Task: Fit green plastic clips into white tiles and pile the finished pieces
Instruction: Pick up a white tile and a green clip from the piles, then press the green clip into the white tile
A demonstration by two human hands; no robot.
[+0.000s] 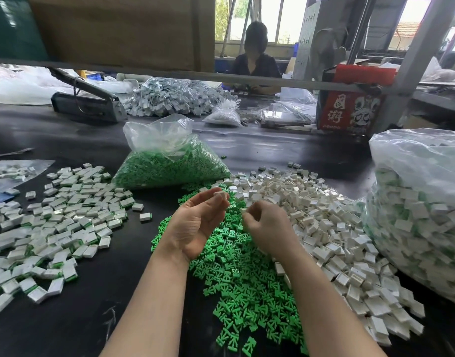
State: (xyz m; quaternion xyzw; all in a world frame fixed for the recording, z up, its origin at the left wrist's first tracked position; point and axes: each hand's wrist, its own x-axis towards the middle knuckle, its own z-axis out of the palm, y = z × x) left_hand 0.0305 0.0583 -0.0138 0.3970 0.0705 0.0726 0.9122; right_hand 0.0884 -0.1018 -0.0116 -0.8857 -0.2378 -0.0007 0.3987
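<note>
Now | left hand (195, 222) pinches white tile (220, 196) | right hand (265, 225) grip clenched, contents unclear | red box (350, 112) characters unreadable

Right hand (266, 222) fingertips blurred, its contents unclear, finished pile (53, 228) cut off left

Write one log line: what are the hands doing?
left hand: pinches white tile | right hand: curled, contents unclear | clips: loose

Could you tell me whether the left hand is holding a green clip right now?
No, the left hand pinches a white tile at its fingertips, with no green visible on it.
</note>
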